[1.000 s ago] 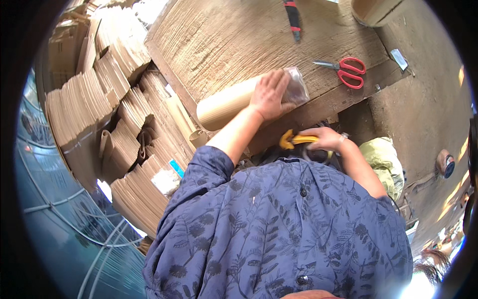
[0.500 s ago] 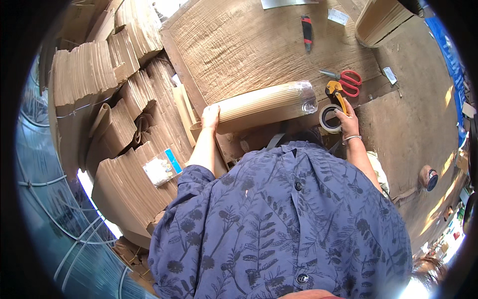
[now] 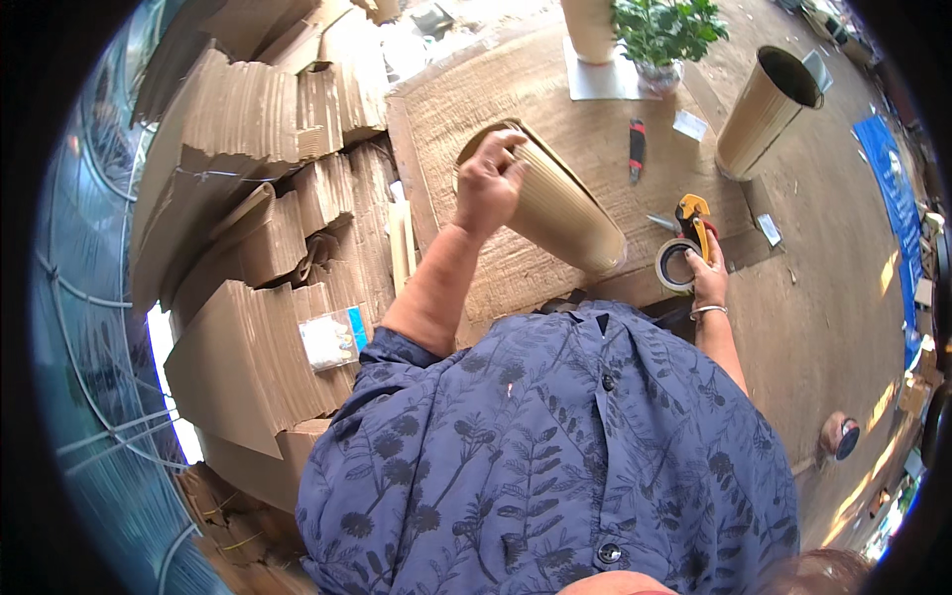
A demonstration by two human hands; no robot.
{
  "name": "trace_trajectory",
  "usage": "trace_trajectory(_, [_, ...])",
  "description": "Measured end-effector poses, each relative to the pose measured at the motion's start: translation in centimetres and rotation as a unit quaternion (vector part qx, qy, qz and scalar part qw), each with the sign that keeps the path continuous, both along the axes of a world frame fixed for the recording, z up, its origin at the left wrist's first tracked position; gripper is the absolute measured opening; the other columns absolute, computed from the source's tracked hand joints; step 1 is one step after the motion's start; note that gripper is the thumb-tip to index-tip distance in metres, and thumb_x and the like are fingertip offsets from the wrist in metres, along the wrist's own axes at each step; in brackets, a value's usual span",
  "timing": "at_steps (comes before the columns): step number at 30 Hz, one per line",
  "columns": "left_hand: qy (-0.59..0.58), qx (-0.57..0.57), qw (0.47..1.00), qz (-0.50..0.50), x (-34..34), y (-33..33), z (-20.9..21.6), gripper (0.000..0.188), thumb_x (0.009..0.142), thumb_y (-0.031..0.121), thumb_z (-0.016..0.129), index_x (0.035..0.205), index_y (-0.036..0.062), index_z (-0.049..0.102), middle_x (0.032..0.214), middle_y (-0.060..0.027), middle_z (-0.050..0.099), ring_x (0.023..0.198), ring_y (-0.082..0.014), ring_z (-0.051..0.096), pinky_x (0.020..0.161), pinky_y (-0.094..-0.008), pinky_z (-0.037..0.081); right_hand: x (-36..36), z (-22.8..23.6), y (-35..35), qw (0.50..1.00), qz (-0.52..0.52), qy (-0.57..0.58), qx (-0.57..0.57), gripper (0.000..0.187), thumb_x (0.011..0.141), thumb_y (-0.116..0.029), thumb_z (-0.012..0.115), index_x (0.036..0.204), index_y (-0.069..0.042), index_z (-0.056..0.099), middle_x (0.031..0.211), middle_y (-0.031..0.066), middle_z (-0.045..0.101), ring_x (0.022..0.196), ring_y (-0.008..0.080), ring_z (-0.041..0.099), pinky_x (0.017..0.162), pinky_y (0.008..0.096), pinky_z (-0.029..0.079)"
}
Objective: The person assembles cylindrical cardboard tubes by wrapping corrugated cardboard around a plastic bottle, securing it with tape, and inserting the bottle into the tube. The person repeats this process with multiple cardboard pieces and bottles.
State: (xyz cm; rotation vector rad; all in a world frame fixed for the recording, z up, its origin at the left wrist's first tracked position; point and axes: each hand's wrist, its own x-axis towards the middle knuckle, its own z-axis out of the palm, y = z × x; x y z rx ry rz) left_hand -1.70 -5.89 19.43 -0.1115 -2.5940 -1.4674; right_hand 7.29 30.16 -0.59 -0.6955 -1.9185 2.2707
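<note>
A tube of ribbed corrugated cardboard [image 3: 570, 213] leans on the table in front of me, its open end raised at the upper left. My left hand [image 3: 490, 186] is closed at that rim, fingers bent over the edge. To the right, my right hand [image 3: 708, 273] grips a tape dispenser [image 3: 693, 210] with a yellow handle and a roll of tape. Behind the dispenser lie scissors [image 3: 662, 223], mostly hidden, with a blade tip showing. A red and black utility knife [image 3: 637, 149] rests farther back.
Stacks of folded cardboard [image 3: 243, 114] rise on the left, with a small clear bag [image 3: 330, 340] on top. At the back stand a potted plant [image 3: 666, 40] and a second cardboard tube [image 3: 759, 119]. A round dark-topped object [image 3: 841, 436] sits at the right.
The cardboard tube has gone from lying sideways to tilted, open end up. My left hand has moved up to its rim. My right hand still holds the tape dispenser.
</note>
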Motion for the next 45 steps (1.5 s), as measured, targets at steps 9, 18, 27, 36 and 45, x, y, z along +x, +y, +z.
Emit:
trace_trajectory(9, [0.226,-0.325,0.908,-0.141,5.1,1.5,3.7,0.065,0.078,0.028,0.081,0.133,0.0068,0.057,0.104,-0.0112,0.063,0.095,-0.0288,0.057,0.085,-0.0380,0.049,-0.9,2.7,-2.7,0.999,0.045,0.022,-0.015,0.065,0.082,0.003,0.070,0.143,0.003,0.046,0.139,0.0107,0.055,0.124,0.0181,0.055,0.104,0.0280,0.042])
trace_trajectory(18, [-0.124,0.108,0.940,-0.300,-0.2,0.8,1.4,0.071,0.090,0.014,0.066,0.152,0.0050,0.032,0.147,-0.0152,0.044,0.130,-0.0268,0.048,0.110,-0.0399,0.040,0.2,1.0,-2.8,0.994,0.027,-0.001,-0.104,0.066,0.085,0.004,0.068,0.145,0.001,0.042,0.140,0.0106,0.053,0.123,0.0174,0.055,0.103,0.0278,0.044])
trace_trajectory(27, [0.059,-0.297,0.870,-0.390,-9.0,7.7,2.6,0.027,0.094,0.023,0.062,0.118,0.0123,0.068,0.114,-0.0135,0.068,0.106,-0.0322,0.063,0.092,-0.0408,0.051,2.1,1.1,-2.6,0.994,-0.006,-0.025,-0.102,0.068,0.083,0.006,0.067,0.146,-0.002,0.043,0.141,0.0083,0.053,0.122,0.0166,0.055,0.103,0.0271,0.043])
trace_trajectory(36, [0.135,-0.319,0.898,-0.273,-9.6,5.2,1.3,0.015,0.089,0.019,0.065,0.100,0.0107,0.072,0.098,-0.0108,0.071,0.093,-0.0300,0.066,0.079,-0.0378,0.054,2.2,2.5,-2.5,0.996,0.001,-0.048,-0.074,0.067,0.082,0.004,0.068,0.145,-0.003,0.046,0.139,0.0087,0.054,0.124,0.0173,0.054,0.104,0.0284,0.042])
trace_trajectory(45, [0.272,-0.254,0.915,-0.157,0.4,4.4,1.3,0.015,0.077,0.004,0.064,0.090,0.0093,0.069,0.080,-0.0065,0.065,0.075,-0.0263,0.063,0.065,-0.0355,0.053,-2.1,8.0,-2.8,0.994,0.072,0.053,-0.058,0.069,0.084,0.005,0.056,0.149,-0.004,0.037,0.143,0.0087,0.048,0.119,0.0168,0.047,0.100,0.0283,0.039])
